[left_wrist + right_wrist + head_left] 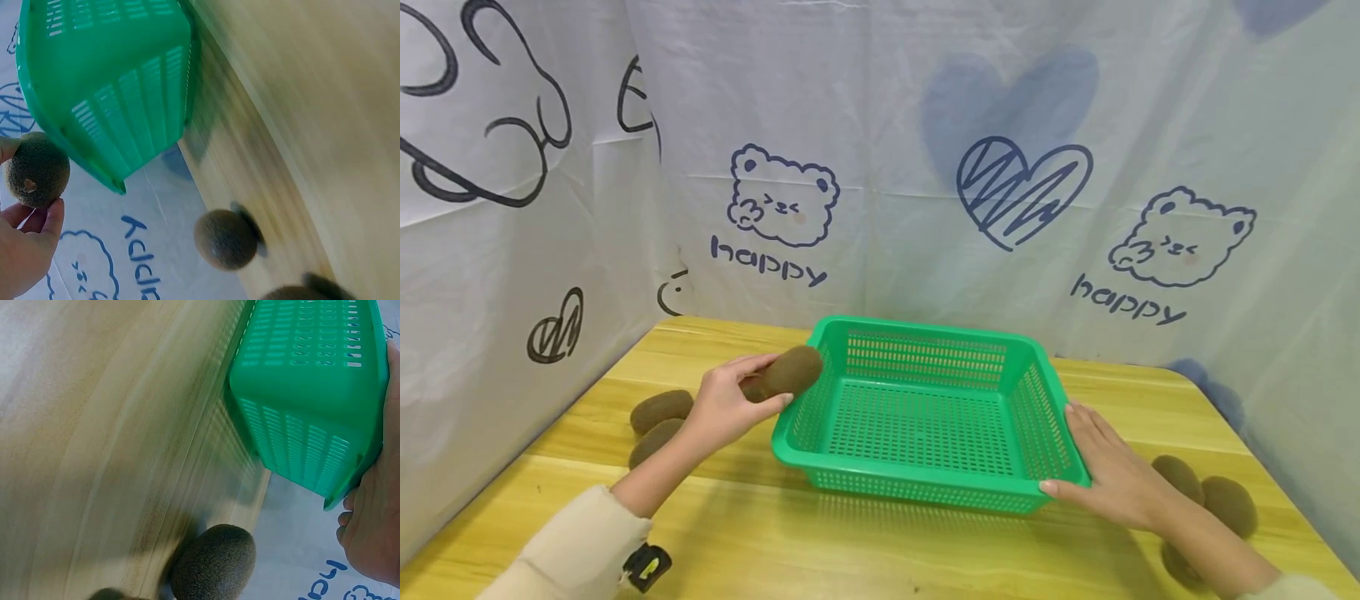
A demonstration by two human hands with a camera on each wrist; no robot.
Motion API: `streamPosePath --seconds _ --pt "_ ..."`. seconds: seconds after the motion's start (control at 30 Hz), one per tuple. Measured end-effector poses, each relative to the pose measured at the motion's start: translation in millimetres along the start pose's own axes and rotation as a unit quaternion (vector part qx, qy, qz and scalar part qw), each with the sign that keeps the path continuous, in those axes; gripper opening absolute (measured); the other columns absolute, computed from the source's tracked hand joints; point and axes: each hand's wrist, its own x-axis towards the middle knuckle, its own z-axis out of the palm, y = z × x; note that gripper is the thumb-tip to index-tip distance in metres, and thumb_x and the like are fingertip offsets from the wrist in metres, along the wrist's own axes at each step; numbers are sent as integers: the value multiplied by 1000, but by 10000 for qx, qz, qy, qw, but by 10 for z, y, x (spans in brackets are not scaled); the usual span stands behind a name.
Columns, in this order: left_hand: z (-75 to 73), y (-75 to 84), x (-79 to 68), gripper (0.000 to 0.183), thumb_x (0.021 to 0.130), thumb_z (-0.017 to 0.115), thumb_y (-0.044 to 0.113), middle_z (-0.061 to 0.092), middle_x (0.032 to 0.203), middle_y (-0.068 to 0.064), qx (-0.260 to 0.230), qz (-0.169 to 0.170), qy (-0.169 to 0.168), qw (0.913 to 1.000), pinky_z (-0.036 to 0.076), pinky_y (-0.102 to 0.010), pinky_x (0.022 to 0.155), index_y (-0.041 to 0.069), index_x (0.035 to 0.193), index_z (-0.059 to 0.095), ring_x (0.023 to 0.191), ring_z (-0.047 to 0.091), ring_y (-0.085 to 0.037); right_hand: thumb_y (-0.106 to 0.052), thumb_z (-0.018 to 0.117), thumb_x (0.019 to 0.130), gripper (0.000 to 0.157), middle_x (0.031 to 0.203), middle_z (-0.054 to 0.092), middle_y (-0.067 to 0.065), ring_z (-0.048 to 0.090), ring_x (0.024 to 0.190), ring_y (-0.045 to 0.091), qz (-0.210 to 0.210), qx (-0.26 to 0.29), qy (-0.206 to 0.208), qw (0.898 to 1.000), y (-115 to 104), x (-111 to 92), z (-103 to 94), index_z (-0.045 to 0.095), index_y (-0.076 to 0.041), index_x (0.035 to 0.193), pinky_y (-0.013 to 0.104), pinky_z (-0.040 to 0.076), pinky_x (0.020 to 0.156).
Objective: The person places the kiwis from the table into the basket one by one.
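Note:
My left hand (730, 404) pinches a brown, fuzzy kiwi (793, 371) between thumb and fingers, held up at the left rim of a green plastic basket (917, 475). In the left wrist view the kiwi (37, 169) shows its stem end, fingertips under it and the thumb above. The basket's bare slotted floor shows inside. On the basket's right front corner, my right hand (1112, 467) grips the rim, thumb on the front edge and fingers along the right side. From the right wrist view, the fingertips of this hand (375, 519) hang over the rim's outside.
Two kiwis (662, 411) lie left of the basket, partly behind the left forearm. Several more, including one kiwi (1229, 507), sit at the right beside the right forearm. The wood-grain table (865, 558) meets a white printed cloth (895, 250) at the back and sides.

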Motion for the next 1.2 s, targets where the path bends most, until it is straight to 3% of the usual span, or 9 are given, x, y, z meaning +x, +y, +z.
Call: streamPosePath --seconds 0.23,0.47,0.63,0.77,0.93,1.07,1.2 --pt "215 112 104 48 76 73 8 61 118 -22 -221 60 -518 9984 56 -36 78 -6 120 59 98 65 -32 -50 60 83 98 151 13 29 13 138 47 77 -11 -54 10000 -8 0 -7 9 6 147 65 22 105" --pt "382 157 141 48 77 74 9 61 118 -22 -41 366 -841 9958 56 -38 77 -6 119 59 97 63 -30 -48 61 82 98 151 14 29 15 137 48 15 -73 -6 10000 -5 9 -3 10 6 146 66 23 104" --pt "493 198 188 48 78 73 10 62 115 -21 193 593 -1309 9894 55 -37 77 -8 119 57 95 62 -28 -49 61 82 98 151 14 30 15 137 48 -18 -76 33 10000 -3 4 -4 12 7 146 65 23 104" --pt "571 252 239 48 78 72 11 63 114 -20 564 861 -1898 9764 54 -38 81 -9 119 57 99 61 -30 -49 61 82 98 151 14 30 14 137 48 -9 -55 16 10000 1 2 -9 11 7 146 65 22 104" --pt "669 327 314 45 80 71 8 63 114 -20 813 959 -2767 9527 53 -37 83 -10 118 56 103 60 -30 -50 61 82 99 151 14 29 14 138 48 37 -62 -40 10000 7 4 -21 11 6 146 66 22 104" --pt "770 358 356 42 80 70 6 63 111 -19 932 878 -3349 9335 53 -33 78 -11 116 56 98 60 -27 -50 60 83 98 151 14 29 14 138 48 55 -59 -53 10000 6 4 -19 11 7 146 66 22 104" --pt "847 344 352 41 80 71 6 63 110 -20 1038 747 -3724 9192 53 -32 77 -13 113 57 97 60 -27 -50 61 83 98 150 15 30 14 137 48 8 -62 5 10000 -4 4 -8 12 7 146 66 22 104"
